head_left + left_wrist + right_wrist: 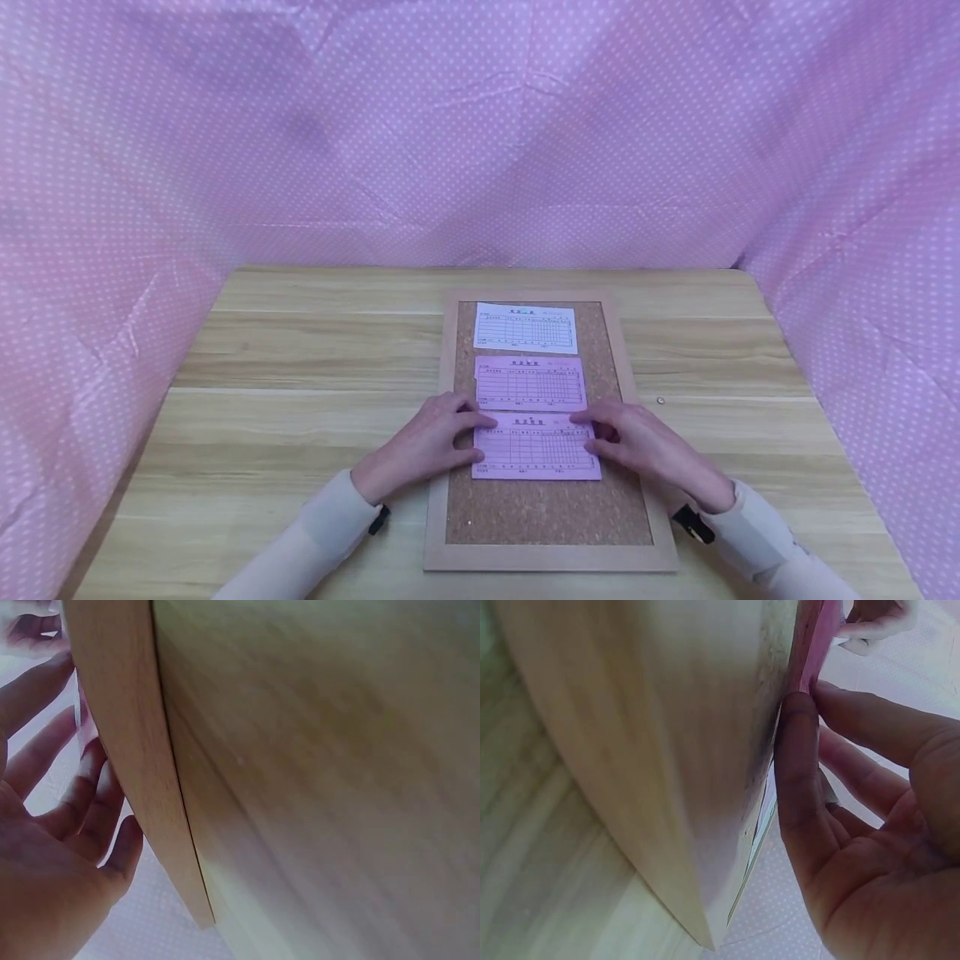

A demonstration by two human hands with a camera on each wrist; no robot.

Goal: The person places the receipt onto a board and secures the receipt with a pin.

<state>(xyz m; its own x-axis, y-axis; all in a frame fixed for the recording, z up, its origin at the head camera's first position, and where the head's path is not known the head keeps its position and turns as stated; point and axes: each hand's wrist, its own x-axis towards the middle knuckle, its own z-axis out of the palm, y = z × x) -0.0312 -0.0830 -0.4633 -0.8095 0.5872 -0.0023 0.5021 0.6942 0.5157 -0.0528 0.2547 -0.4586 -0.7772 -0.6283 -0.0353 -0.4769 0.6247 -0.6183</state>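
Note:
On the cork board (547,521), three printed receipt slips lie one below another. The white receipt slip (526,328) is at the top, the middle pink receipt slip (529,383) comes under it, and the lower pink receipt slip (536,447) is closest to me. My left hand (435,433) holds the lower slip's left edge between thumb and fingers. At its right side, my right hand (637,433) grips the upper right part. The right wrist view shows the thumb and a finger (798,765) at the pink paper's edge.
The board's light wooden frame (551,558) rests on a wood-grain table (300,358). A small round metallic piece (661,401) lies on the table to the right of the board. Pink dotted cloth (480,133) hangs behind and along both sides.

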